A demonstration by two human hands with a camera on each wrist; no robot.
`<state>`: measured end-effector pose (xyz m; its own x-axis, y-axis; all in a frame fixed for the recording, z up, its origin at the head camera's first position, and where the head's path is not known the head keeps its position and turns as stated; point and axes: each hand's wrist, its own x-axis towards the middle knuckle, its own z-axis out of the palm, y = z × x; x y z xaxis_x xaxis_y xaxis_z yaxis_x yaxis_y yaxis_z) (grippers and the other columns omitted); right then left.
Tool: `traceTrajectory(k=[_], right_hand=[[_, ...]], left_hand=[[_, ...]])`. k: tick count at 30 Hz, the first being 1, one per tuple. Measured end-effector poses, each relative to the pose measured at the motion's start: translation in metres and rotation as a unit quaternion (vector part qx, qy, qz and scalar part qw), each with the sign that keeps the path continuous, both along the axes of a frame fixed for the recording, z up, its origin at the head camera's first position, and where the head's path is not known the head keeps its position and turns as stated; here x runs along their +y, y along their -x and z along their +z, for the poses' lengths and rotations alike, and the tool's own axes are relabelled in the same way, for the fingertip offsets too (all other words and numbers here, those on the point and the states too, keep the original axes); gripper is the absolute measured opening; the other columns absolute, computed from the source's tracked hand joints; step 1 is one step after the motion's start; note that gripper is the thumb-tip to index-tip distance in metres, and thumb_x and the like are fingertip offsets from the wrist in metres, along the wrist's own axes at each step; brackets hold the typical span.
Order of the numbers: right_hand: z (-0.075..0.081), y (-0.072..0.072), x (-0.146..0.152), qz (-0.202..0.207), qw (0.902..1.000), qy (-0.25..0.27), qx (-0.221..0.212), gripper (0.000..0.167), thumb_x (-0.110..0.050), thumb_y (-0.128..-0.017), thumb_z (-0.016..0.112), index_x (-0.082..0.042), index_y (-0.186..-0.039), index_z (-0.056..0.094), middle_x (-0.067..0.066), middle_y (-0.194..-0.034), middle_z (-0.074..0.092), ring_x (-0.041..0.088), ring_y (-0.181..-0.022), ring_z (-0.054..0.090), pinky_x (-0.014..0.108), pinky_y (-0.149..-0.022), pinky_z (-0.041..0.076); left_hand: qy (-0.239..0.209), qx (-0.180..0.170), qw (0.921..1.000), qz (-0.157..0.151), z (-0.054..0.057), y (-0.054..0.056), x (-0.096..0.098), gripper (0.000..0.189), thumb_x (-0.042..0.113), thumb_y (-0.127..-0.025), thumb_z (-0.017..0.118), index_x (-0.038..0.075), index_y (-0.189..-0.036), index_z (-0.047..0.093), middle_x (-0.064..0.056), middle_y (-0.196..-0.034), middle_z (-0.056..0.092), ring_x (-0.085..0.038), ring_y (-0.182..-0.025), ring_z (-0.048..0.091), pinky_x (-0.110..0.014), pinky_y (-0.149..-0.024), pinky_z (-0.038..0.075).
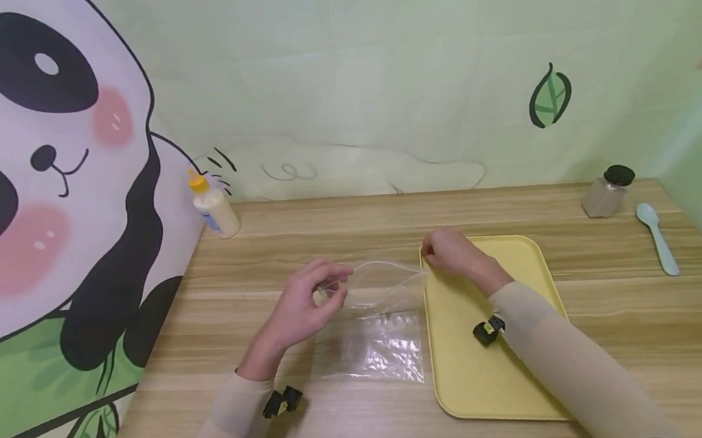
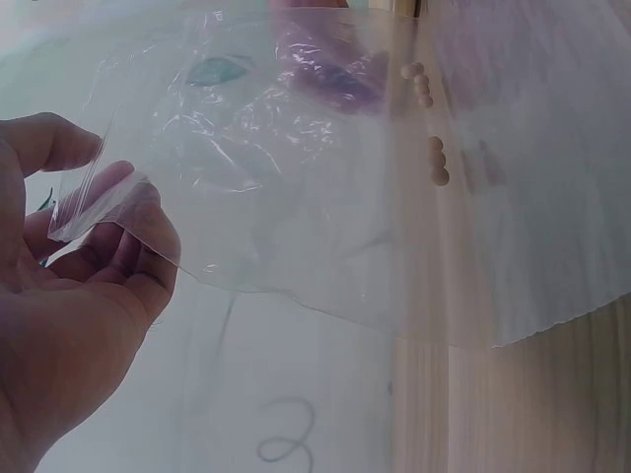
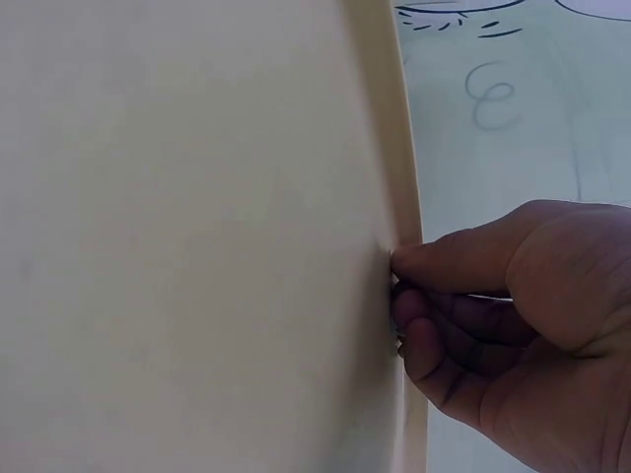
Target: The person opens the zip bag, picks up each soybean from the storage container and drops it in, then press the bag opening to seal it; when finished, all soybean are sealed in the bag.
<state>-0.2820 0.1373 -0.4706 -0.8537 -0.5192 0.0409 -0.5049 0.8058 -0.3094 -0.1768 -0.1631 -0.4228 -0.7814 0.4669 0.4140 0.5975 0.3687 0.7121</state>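
Note:
A clear zip bag (image 1: 370, 345) lies over the wooden table, its mouth bowed apart between the two hands. My left hand (image 1: 308, 298) holds the mouth's left corner. In the left wrist view, the thumb (image 2: 69, 143) is on one side of the film (image 2: 276, 197) and the curled fingers are on the other. My right hand (image 1: 453, 252) is above the far left corner of the yellow tray (image 1: 481, 380). Its thumb and fingers pinch the bag's right corner, mostly hidden there. In the right wrist view, the hand (image 3: 532, 315) overlaps the tray's rim (image 3: 399, 148).
A glue bottle (image 1: 219, 212) with a yellow nozzle stands at the back left. At the back right are a black-lidded jar (image 1: 607, 192) and a pale blue spoon (image 1: 658, 239). A panda-printed backdrop (image 1: 329, 97) rises behind the table (image 1: 633, 348).

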Motion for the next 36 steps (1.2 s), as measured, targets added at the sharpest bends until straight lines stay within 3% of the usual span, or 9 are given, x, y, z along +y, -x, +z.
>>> traceTrajectory(k=[7, 17, 22, 23, 30, 36], right_hand=[[0.001, -0.001, -0.003, 0.0, 0.9999, -0.017, -0.004, 0.015, 0.0, -0.08, 0.057, -0.006, -0.074, 0.069, 0.002, -0.07, 0.063, 0.016, -0.065, 0.05, 0.03, -0.061, 0.045], [-0.006, 0.004, 0.006, 0.005, 0.9997, 0.014, -0.017, 0.016, -0.002, -0.083, 0.056, -0.004, -0.083, 0.072, 0.009, -0.082, 0.071, 0.021, -0.076, 0.063, 0.036, -0.072, 0.056], [0.006, -0.002, 0.008, -0.01, 0.9991, 0.026, -0.031, 0.015, -0.006, -0.09, 0.058, -0.002, -0.093, 0.072, 0.012, -0.092, 0.073, 0.027, -0.088, 0.068, 0.04, -0.082, 0.058], [0.017, -0.009, 0.004, -0.022, 0.9986, 0.021, -0.043, 0.014, -0.005, -0.091, 0.059, 0.0, -0.095, 0.071, 0.014, -0.094, 0.073, 0.03, -0.09, 0.068, 0.043, -0.084, 0.057], [0.032, -0.019, 0.004, -0.042, 0.9979, 0.033, -0.037, 0.012, -0.01, -0.093, 0.062, -0.002, -0.096, 0.071, 0.01, -0.09, 0.071, 0.022, -0.082, 0.064, 0.038, -0.077, 0.057], [0.043, -0.029, 0.003, -0.039, 0.9981, 0.045, -0.017, 0.015, -0.012, -0.093, 0.063, -0.002, -0.099, 0.072, 0.01, -0.092, 0.073, 0.023, -0.083, 0.066, 0.039, -0.078, 0.058]], left_hand=[[-0.002, 0.005, 1.0, -0.005, -0.001, 0.0, 0.0, 0.028, 0.002, -0.086, 0.065, 0.0, -0.114, 0.065, -0.014, -0.103, 0.065, -0.016, -0.087, 0.062, -0.026, -0.081, 0.058], [0.0, 0.006, 1.0, -0.003, -0.002, 0.0, 0.001, 0.028, 0.002, -0.085, 0.066, 0.0, -0.113, 0.066, -0.01, -0.103, 0.066, -0.015, -0.087, 0.062, -0.026, -0.081, 0.058], [-0.003, 0.007, 1.0, -0.006, -0.001, 0.001, 0.001, 0.028, 0.001, -0.086, 0.065, -0.001, -0.113, 0.065, -0.015, -0.103, 0.065, -0.016, -0.086, 0.062, -0.026, -0.08, 0.058], [-0.003, 0.007, 0.9999, -0.006, -0.002, 0.001, 0.001, 0.028, 0.001, -0.086, 0.065, -0.001, -0.113, 0.065, -0.015, -0.103, 0.065, -0.016, -0.087, 0.062, -0.026, -0.08, 0.058], [-0.001, 0.007, 1.0, -0.005, -0.001, 0.0, 0.002, 0.028, 0.002, -0.086, 0.066, 0.0, -0.113, 0.065, -0.013, -0.103, 0.066, -0.015, -0.087, 0.062, -0.026, -0.08, 0.058], [-0.001, 0.006, 1.0, -0.003, -0.003, 0.001, 0.002, 0.028, 0.002, -0.086, 0.066, 0.001, -0.113, 0.065, -0.007, -0.103, 0.065, -0.015, -0.087, 0.062, -0.026, -0.081, 0.058]])
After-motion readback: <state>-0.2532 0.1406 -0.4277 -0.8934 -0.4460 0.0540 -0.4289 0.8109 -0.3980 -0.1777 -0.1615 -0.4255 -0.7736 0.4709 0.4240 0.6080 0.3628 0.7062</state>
